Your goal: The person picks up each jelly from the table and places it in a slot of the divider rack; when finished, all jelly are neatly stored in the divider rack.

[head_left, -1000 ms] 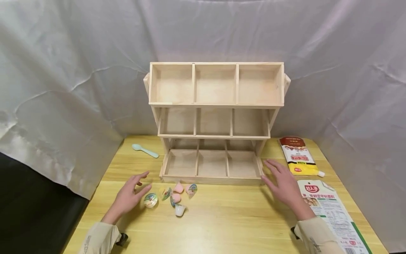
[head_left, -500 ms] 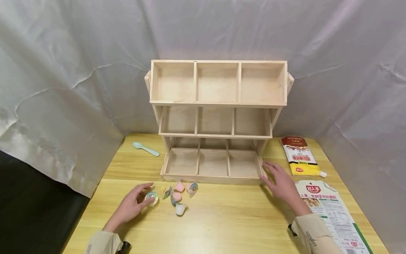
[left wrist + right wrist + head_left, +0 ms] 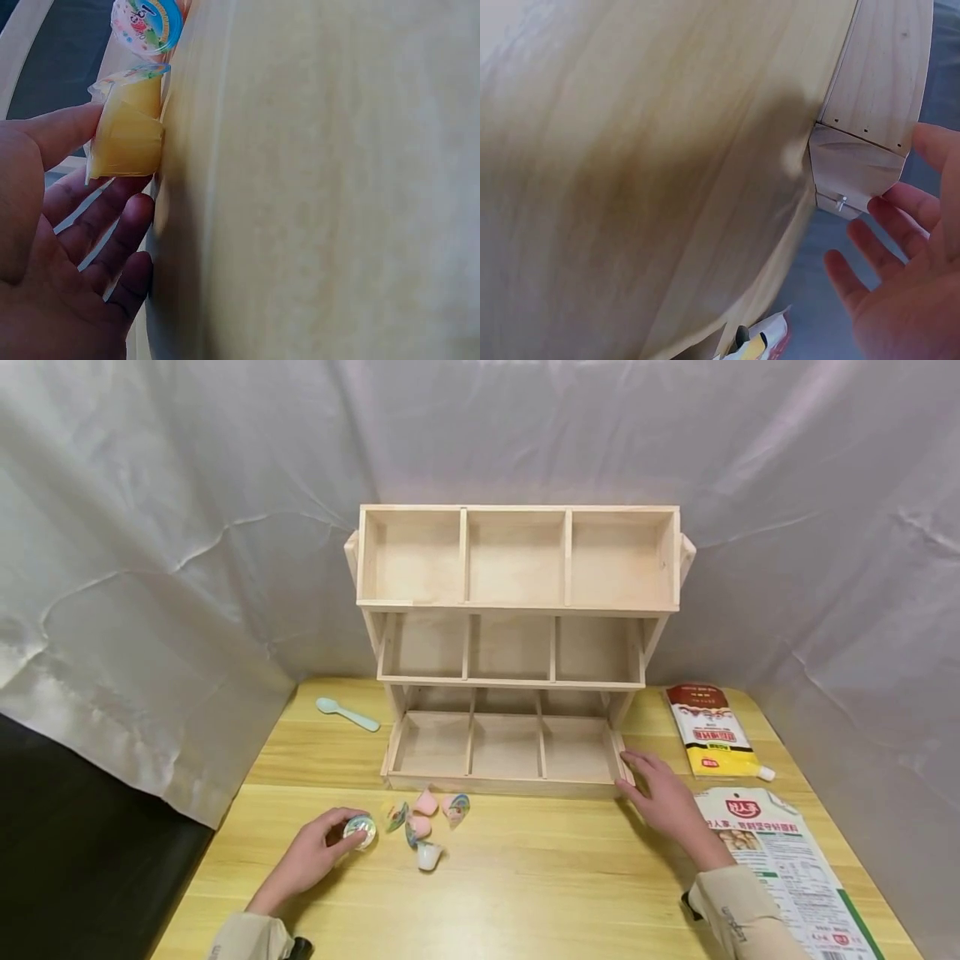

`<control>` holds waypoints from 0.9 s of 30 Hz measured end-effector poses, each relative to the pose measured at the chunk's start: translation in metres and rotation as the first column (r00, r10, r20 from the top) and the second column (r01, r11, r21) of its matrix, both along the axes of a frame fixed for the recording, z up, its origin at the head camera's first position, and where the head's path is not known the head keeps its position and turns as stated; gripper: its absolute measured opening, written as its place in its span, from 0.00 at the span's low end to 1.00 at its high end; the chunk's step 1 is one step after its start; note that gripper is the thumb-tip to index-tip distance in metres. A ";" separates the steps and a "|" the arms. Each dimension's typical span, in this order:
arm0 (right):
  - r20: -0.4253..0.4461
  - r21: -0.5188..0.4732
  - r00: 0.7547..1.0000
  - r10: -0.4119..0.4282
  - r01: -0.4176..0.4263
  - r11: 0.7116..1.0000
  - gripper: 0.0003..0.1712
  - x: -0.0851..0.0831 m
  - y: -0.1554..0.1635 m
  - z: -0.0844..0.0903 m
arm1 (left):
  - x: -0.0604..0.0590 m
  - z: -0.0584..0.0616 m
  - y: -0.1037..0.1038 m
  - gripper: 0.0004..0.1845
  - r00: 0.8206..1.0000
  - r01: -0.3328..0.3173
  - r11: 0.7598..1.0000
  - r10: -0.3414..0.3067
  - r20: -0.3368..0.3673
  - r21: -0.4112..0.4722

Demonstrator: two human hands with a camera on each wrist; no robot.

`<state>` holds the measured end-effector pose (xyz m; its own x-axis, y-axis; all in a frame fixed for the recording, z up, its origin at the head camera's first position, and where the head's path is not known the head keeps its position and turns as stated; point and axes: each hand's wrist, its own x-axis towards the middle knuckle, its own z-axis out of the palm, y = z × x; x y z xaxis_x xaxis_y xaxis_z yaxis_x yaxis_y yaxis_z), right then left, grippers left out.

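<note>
The left hand [image 3: 315, 853] curled its fingers round a jelly cup [image 3: 358, 831] on the desk [image 3: 525, 877], in front of the wooden rack [image 3: 517, 647], left of the other jelly cups [image 3: 423, 827]. The right hand [image 3: 667, 806] lay spread flat, fingertips touching the rack's lower right corner.
</note>
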<state>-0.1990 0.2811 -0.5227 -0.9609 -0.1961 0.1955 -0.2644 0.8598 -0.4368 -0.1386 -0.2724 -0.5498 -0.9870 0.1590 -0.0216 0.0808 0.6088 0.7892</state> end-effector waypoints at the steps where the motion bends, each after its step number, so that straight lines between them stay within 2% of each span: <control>1: 0.000 -0.002 1.000 0.000 0.000 1.000 0.32 0.000 0.000 0.000 | 0.000 0.000 0.000 0.17 1.000 -0.002 1.000 0.002 0.003 0.003; 17: 0.009 -0.005 1.000 -0.010 0.010 1.000 0.33 0.000 0.000 -0.001 | -0.001 0.000 0.002 0.13 1.000 0.016 1.000 -0.016 0.018 0.011; 27: 0.013 -0.006 1.000 -0.006 0.006 1.000 0.33 -0.002 0.002 -0.005 | 0.002 0.000 0.004 0.14 0.999 0.048 0.997 -0.049 0.021 0.059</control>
